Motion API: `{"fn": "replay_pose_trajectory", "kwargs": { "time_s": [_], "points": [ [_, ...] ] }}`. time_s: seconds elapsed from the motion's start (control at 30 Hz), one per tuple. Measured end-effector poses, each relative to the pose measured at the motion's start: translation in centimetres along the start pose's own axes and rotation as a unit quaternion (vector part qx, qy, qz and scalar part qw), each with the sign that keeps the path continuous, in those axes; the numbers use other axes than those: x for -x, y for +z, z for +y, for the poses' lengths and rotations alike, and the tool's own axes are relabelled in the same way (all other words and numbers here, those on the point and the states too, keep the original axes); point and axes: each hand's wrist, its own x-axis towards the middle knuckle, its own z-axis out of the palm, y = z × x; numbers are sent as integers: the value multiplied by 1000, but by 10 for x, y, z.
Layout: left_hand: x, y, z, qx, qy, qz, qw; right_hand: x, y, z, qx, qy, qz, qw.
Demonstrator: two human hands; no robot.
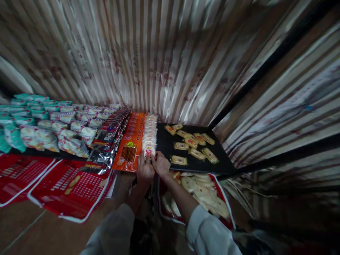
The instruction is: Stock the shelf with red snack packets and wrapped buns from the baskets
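Observation:
My left hand (145,170) and my right hand (161,164) meet at the front edge of a black shelf. Their fingers are closed around the near end of a row of small clear-wrapped white snack packets (150,136), at a packet with a red label. The fingertips partly cover that packet. Against the row's left side lies a large orange snack bag (132,140) with a picture of brown sticks on it. Right of my hands, several yellow wrapped cakes (190,141) lie loosely scattered on the black shelf (164,145).
Dark shiny bags (111,131), white snack bags (77,141) and teal bags (14,136) fill the shelf's left part. Red printed bags (71,187) hang below it; another bag with pale food pictures (199,193) is under the right side. A striped plastic sheet (159,53) forms the back.

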Motion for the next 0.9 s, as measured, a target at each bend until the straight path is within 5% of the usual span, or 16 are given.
{"fn": "replay_pose_trajectory", "kwargs": {
  "time_s": [0.37, 0.63, 0.77, 0.9],
  "points": [
    [4, -23, 14, -20, 22, -43, 999, 30, 15, 28, -225, -60, 88, 968],
    [32, -39, 29, -16, 182, -189, 965, 89, 25, 116, -222, -70, 134, 963],
    [51, -27, 45, 8, 195, -302, 933, 105, 21, 161, -203, -29, 127, 971],
    [69, 5, 58, 26, 112, -357, 927, 110, 25, 183, -202, -18, 110, 973]
  ]
}}
